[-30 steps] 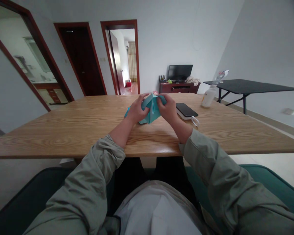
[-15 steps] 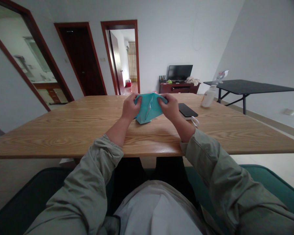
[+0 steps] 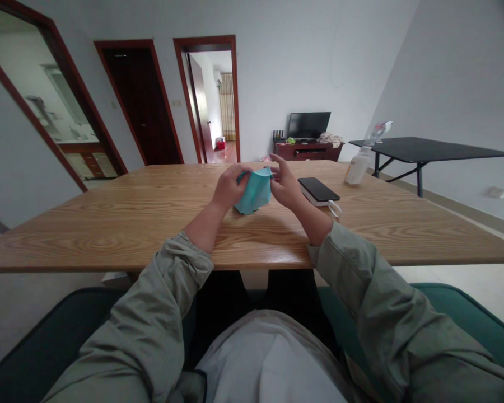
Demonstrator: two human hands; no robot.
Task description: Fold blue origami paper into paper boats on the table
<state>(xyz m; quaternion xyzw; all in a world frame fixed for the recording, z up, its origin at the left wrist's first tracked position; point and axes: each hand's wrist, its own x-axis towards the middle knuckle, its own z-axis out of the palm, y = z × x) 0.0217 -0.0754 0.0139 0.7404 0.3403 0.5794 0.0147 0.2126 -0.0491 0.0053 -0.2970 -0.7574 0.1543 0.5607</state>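
The room is white-walled, and the long wood-grain worktop (image 3: 109,235) runs across it in front of the person. Beyond the worktop's far edge stand a dark wooden door (image 3: 140,106), an open doorway (image 3: 205,95) and a low red-brown cabinet (image 3: 306,151) carrying a flat-screen TV (image 3: 309,124). A black-topped table (image 3: 428,144) stands past the worktop's far right corner. Olive jacket sleeves (image 3: 176,274) reach over the worktop's near edge.

On the worktop, near the middle and toward the far edge, sits a folded teal paper (image 3: 254,193), its lower end at or very near the surface. The left hand (image 3: 231,187) is curled around its left side, gripping it. The right hand (image 3: 284,183) is raised with its fingers spread, just beside the paper's upper right corner; contact cannot be told.

Right of the paper, a black phone (image 3: 318,188) lies on a white box (image 3: 315,198) with a white cable (image 3: 334,209) beside it. A white bottle (image 3: 358,167) stands near the worktop's far right edge.
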